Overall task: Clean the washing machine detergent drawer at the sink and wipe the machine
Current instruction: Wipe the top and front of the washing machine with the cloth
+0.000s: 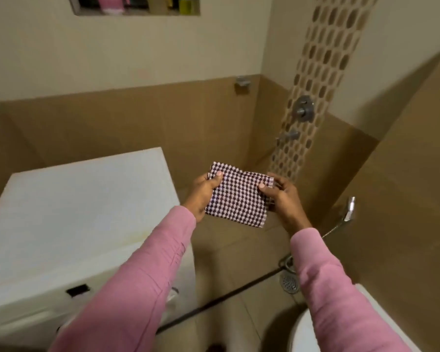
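Just the head view here, looking down into a tiled bathroom corner.

Both arms in pink sleeves (pixel 148 270) reach forward and hold a small checked cloth (pixel 239 199), dark and white, between them. The left grip (pixel 203 193) pinches the cloth's left edge, thumb on top near the far corner and fingers tucked underneath. The right grip (pixel 282 199) pinches the right edge the same way, thumb on top and fingers curled under. The cloth is spread fairly flat and up in the air over the floor (pixel 229 252), just to the right of the washing machine (pixel 74 212) and not touching it.

The washing machine sits at the left, white, its flat top facing the camera, pushed back against the brown tiled wall. There's a small dark rectangle (pixel 78 290) on its front edge; the front below that is too blurred to make out.

On the far wall there's a recessed shelf (pixel 135 11) with some bottles. A strip of patterned tile runs down the corner with a round shower valve (pixel 302 107) and a spout (pixel 288 135) below it. On the right wall hangs a chrome hand sprayer (pixel 349 209), and a round floor drain (pixel 288 282) shows beside the right sleeve. A white toilet rim (pixel 301 329) peeks in at the bottom right.
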